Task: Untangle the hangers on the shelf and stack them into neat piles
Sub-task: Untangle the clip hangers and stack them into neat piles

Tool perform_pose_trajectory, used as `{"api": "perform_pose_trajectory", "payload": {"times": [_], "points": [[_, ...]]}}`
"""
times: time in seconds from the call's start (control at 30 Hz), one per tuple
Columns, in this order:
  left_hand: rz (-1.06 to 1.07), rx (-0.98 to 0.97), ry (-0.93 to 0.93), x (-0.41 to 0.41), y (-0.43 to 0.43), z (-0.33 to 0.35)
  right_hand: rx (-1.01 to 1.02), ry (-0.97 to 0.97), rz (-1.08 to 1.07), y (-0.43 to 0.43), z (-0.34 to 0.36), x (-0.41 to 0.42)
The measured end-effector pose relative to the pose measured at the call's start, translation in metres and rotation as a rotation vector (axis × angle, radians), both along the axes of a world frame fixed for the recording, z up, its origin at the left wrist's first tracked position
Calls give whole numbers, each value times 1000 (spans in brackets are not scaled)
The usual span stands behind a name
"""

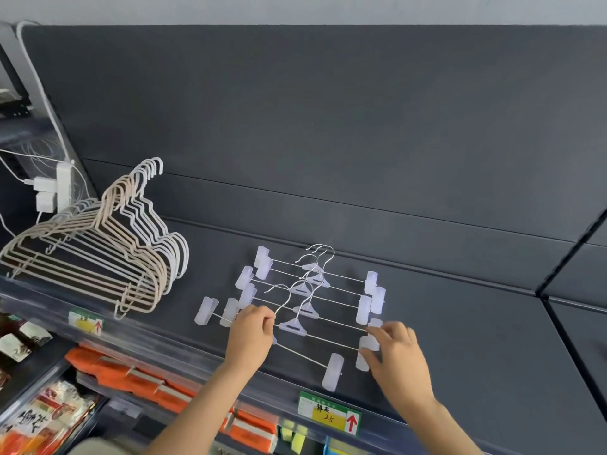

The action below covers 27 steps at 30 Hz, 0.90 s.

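Several clip hangers with metal hooks and translucent white clips lie overlapping on the dark shelf. My left hand pinches the metal hook of the nearest clip hanger, whose rod runs down to a clip near the shelf's front edge. My right hand has its fingers closed on a clip at the right end of a hanger rod. To the left, a neat pile of beige and white wire hangers rests on the same shelf, hooks pointing up and back.
Price tags sit on the shelf's front rail. Below are orange packets and other packaged goods. A white power strip with plugs and cables hangs at the left. The shelf's right part is bare dark surface.
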<state>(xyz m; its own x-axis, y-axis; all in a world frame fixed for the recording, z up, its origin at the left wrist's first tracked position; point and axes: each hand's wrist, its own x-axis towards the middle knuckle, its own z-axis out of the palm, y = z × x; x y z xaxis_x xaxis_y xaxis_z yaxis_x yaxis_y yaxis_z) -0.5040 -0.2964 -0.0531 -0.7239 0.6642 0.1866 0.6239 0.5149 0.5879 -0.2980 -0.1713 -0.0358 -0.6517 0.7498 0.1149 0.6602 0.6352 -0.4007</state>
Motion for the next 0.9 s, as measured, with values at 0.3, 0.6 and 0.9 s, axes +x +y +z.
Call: {"api": "perform_pose_trajectory", "payload": {"times": [0.3,0.6,0.9], "points": [[33,-25,21,16,15,-3,-219,136,5,5,-9,-8],[26,10,-14,23,18,4,-232,167,-10,11,-12,-9],[15,1,-45,18,14,3,-288,244,-53,17,-10,-15]]}}
